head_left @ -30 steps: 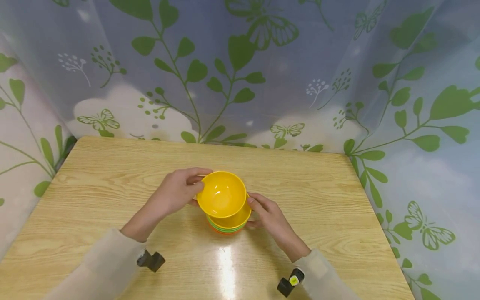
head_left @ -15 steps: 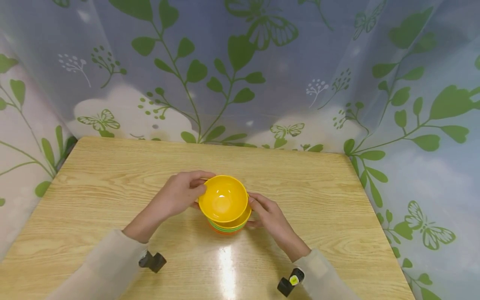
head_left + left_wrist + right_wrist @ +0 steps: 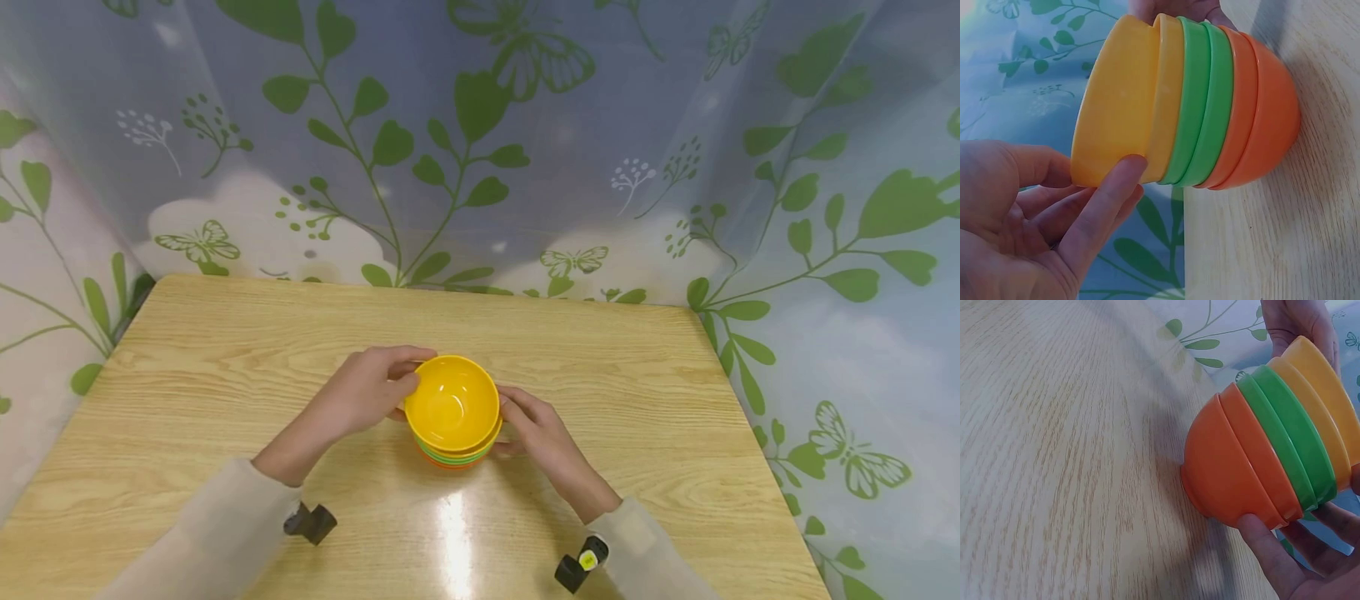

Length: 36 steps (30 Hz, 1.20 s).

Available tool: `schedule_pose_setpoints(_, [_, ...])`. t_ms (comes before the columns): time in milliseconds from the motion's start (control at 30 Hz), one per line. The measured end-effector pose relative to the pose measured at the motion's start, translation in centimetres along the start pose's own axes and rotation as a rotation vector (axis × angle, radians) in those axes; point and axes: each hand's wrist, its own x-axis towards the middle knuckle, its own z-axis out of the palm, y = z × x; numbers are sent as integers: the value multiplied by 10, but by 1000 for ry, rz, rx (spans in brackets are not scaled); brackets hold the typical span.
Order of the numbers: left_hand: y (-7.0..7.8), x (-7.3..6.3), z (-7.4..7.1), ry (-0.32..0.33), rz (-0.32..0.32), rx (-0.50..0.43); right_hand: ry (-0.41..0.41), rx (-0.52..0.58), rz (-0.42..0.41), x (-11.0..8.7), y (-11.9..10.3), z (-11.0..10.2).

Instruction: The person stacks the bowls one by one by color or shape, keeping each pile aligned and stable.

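Observation:
My left hand (image 3: 367, 390) pinches the rim and side of the top yellow bowl (image 3: 450, 408), thumb at the rim. In the left wrist view that bowl sits partly inside a second yellow bowl (image 3: 1169, 94), slightly raised and tilted. Below are nested two green bowls (image 3: 1191, 106) and two orange bowls (image 3: 1275, 119), the lowest standing on the table. My right hand (image 3: 546, 437) holds the stack from the right. In the right wrist view one fingertip (image 3: 1252, 525) touches the orange bowls while other fingers lie along the green and yellow ones.
The wooden table (image 3: 225, 333) extends around the stack on all sides. A patterned curtain (image 3: 570, 183) with leaves and butterflies hangs behind its far edge and along both sides. Dark wrist cameras (image 3: 311, 523) are strapped at the cuffs.
My left hand has brought the top yellow bowl slightly rightward and toward me, so it now covers more of the second yellow bowl. The right hand and the stack have stayed in place.

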Motion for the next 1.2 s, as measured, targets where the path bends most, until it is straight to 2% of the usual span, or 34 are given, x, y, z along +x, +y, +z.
schedule_pose_setpoints(267, [-2,2,4,28,21,121,19,12,20,0,0,2])
schedule_pose_setpoints(467, [-4,3,8,73,36,193,42,6,26,0,0,3])
schedule_pose_setpoints(600, [-5,3,12,98,45,193,64,1,32,0,-1,4])
schedule_pose_setpoints(900, [-8,3,18,111,11,156,73,0,30,-2,-2,5])
schedule_pose_setpoints(1200, [-9,4,23,118,23,165,31,25,26,-2,-1,3])
